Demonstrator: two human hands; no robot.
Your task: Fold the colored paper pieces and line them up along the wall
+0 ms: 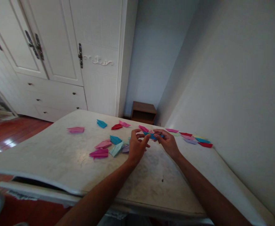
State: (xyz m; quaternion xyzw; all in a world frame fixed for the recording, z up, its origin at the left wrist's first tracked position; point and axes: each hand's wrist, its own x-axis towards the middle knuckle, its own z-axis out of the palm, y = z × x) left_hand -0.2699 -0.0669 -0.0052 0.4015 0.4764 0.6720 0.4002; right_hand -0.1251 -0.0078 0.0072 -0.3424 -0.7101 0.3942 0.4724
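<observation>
A blue folded paper piece (152,136) is held up above the table between my two hands. My left hand (137,146) pinches its left end between thumb and fingers. At the other end, the fingertips of my right hand (168,142) are closed on the same piece. Just left of my left hand lies a group of folded papers, among them a pale green one (116,149), a teal one (115,140), a magenta one (99,153) and a purple one (125,148) partly hidden by that hand. Behind my hands a pink folded paper (143,128) shows.
The pale table (64,157) carries more folded papers: a pink one (75,129) at left, a red one (116,126) at the back, and several along the right wall, including a red one (205,145). Beyond stand a white wardrobe (99,84) and a brown nightstand (144,107).
</observation>
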